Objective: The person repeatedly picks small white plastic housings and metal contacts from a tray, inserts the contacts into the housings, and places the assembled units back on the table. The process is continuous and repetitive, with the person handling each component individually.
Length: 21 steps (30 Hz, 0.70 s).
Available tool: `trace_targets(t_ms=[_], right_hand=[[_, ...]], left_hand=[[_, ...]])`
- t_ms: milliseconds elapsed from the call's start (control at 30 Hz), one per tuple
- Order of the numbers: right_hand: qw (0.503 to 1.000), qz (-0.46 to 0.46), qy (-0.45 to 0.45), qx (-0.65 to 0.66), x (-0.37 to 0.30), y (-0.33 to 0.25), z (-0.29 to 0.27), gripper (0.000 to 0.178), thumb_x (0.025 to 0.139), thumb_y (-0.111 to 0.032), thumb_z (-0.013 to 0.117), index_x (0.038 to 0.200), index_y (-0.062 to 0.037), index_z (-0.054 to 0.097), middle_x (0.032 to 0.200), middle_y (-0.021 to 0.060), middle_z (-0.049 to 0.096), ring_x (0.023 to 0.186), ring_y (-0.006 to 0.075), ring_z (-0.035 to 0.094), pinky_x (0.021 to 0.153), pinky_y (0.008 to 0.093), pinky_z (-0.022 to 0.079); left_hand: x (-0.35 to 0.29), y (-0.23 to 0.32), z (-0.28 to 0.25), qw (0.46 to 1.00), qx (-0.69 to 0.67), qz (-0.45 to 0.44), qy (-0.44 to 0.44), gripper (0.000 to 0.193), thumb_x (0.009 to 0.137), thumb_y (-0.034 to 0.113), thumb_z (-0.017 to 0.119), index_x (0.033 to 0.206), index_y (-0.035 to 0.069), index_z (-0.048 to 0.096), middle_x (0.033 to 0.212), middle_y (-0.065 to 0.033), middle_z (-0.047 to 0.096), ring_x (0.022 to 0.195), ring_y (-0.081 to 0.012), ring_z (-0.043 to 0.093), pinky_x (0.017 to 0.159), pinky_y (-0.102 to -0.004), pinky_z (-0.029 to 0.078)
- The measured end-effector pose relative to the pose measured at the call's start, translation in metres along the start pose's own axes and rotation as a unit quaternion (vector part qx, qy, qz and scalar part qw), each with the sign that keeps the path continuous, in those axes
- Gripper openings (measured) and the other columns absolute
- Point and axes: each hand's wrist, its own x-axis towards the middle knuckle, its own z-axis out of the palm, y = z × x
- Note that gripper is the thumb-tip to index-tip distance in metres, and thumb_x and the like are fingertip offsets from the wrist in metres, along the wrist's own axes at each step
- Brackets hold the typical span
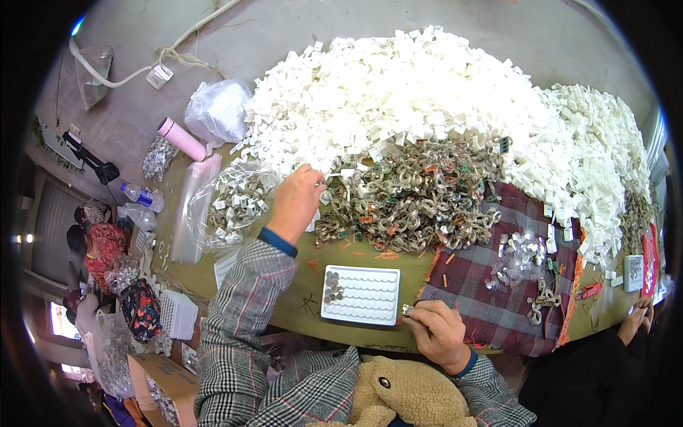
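Observation:
My left hand [296,204] reaches to the left edge of a heap of coiled grey-brown pieces [420,196] mixed with green and orange bits. Its fingers are pinched together, and what they hold is too small to make out. My right hand [435,331] is closed at the front of the table, pinching a small silvery piece [407,309] between thumb and finger. Just left of it lies a white tray [363,317] with scalloped rows. Several grey round pieces [332,286] sit at the tray's left end.
A large mound of white tags [384,85] covers the back. To the right, a plaid cloth [469,302] bears loose clear pieces [516,260]. On the left are a filled plastic bag [238,206], a pink bottle [183,139] and stacked white trays [178,314]. Another person's hand [633,324] is at far right.

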Motion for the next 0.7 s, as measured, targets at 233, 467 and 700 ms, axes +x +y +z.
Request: trace_targets(t_ms=[233,467,700], right_hand=[[0.999,0.021,-0.011,0.024,-0.001,0.001,-0.001,0.025,0.071,0.001,0.078,0.093,-0.0005,0.067,0.085,0.0109,0.065,0.066,0.0239,0.064,0.055,0.0317,0.050],[0.995,0.079,0.005,0.057,0.000,0.001,0.004,0.020,0.074,0.006,0.074,0.090,0.0002,0.063,0.084,0.0138,0.064,0.068,0.0269,0.064,0.057,0.0331,0.051],[0.993,0.092,0.053,0.042,-0.002,0.001,0.010,0.016,0.079,0.008,0.070,0.088,0.0010,0.060,0.081,0.0120,0.060,0.065,0.0217,0.060,0.059,0.0297,0.048]], left_hand=[[0.028,-0.002,0.032,1.000,-0.012,0.006,0.003,0.009,0.081,0.010,0.069,0.082,0.006,0.061,0.087,-0.0105,0.058,0.076,-0.0346,0.062,0.066,-0.0445,0.050],[0.001,-0.007,0.015,0.992,0.120,0.037,0.029,0.008,0.081,0.012,0.066,0.081,0.005,0.061,0.081,-0.0108,0.062,0.073,-0.0322,0.064,0.061,-0.0436,0.050],[-0.018,-0.023,-0.001,0.980,-0.021,-0.079,0.179,0.010,0.077,0.009,0.070,0.082,0.008,0.060,0.086,-0.0099,0.058,0.071,-0.0312,0.062,0.062,-0.0424,0.050]])
